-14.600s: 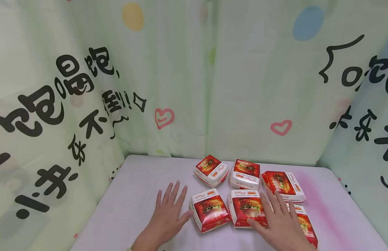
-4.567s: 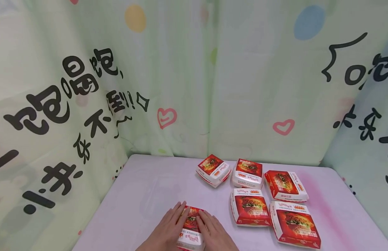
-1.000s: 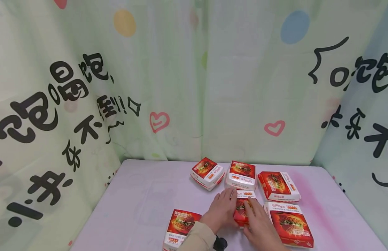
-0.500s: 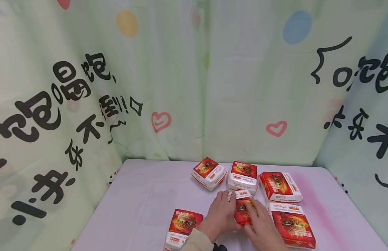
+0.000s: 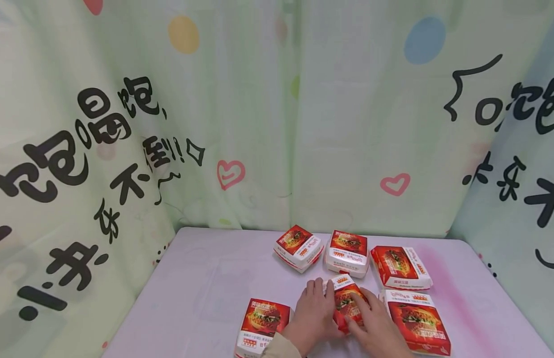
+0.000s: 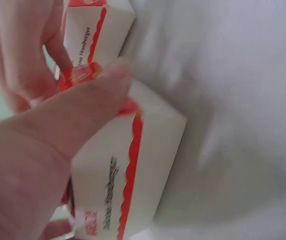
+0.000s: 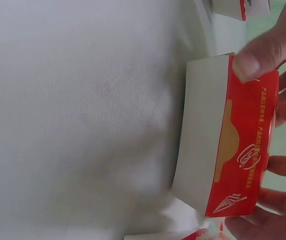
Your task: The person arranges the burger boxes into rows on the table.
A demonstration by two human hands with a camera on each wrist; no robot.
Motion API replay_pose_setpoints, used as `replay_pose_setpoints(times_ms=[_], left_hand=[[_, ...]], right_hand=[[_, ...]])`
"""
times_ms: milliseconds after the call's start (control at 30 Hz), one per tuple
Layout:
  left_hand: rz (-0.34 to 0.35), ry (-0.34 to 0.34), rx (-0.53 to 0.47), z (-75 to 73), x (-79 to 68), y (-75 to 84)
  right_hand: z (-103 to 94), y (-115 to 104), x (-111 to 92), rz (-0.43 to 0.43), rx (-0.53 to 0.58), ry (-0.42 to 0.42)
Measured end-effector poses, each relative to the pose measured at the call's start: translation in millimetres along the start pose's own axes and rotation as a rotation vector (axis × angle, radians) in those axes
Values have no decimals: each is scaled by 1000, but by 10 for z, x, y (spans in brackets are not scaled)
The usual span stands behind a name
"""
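Observation:
Both hands hold one red-and-white hamburger box (image 5: 347, 304) near the table's middle, its printed lid facing up and turned at a slant. My left hand (image 5: 314, 314) grips its left side; my right hand (image 5: 376, 320) grips the right side, fingers bent over the lid's edge. In the left wrist view, a thumb (image 6: 90, 97) lies across a corner above the box's white side (image 6: 108, 175) with its red scalloped trim. In the right wrist view, the red side panel (image 7: 242, 155) shows, with a thumb at one corner and fingertips at the lower right.
A similar box (image 5: 262, 323) sits at front left, partly behind the left sleeve. Three boxes stand along the back: left (image 5: 298, 248), middle (image 5: 347, 252) and right (image 5: 400, 268). Another (image 5: 417, 323) lies right of the right hand. A printed curtain (image 5: 259, 124) encloses the lilac table (image 5: 187, 298).
The front-left box, between both hands earlier, now stands released and turned around from its first position. Over the last second, the held box has turned counter-clockwise and shifted slightly nearer.

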State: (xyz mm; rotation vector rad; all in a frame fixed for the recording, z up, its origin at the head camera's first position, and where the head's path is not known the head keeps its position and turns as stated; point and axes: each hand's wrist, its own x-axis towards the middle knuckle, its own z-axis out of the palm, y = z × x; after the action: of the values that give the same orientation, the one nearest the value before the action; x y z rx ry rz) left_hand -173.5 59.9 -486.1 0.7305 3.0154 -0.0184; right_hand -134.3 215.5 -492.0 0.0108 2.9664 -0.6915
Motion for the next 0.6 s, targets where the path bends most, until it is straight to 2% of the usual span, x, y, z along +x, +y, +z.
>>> replay_pose_setpoints(times_ms=[267, 433, 600], left_hand=[[89, -77, -9, -81, -63, -92], [98, -87, -18, -123, -67, -93], [97, -99, -26, -139, -65, -92]], right_hand=[[-13, -10, 5, 11, -46, -19], [28, -3, -2, -32, -110, -3], [41, 3, -22, -49, -110, -3]])
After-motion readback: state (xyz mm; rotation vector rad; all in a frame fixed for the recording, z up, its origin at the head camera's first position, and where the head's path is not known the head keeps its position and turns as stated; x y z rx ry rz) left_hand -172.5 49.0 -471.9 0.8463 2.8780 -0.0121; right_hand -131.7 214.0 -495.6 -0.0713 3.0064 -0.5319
